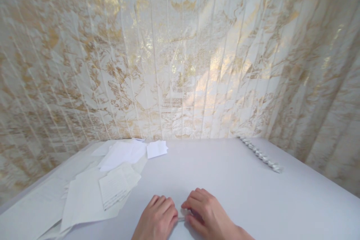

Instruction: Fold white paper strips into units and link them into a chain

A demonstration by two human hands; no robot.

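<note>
Near the front edge of the view, a thin, pale strip, which looks like folded paper, spans the small gap between my hands. My left hand is closed, its thumb and curled fingers pinching one end of the strip. My right hand curls over the other end, with thumb and forefinger around it. Most of the strip is hidden by my fingers. Both hands rest low on the white table.
Loose white sheets overlap on the left, with a stack of small printed slips on top. Folded white paper lies at the back. A long zigzag braided chain lies back right. Patterned curtains hang behind the table.
</note>
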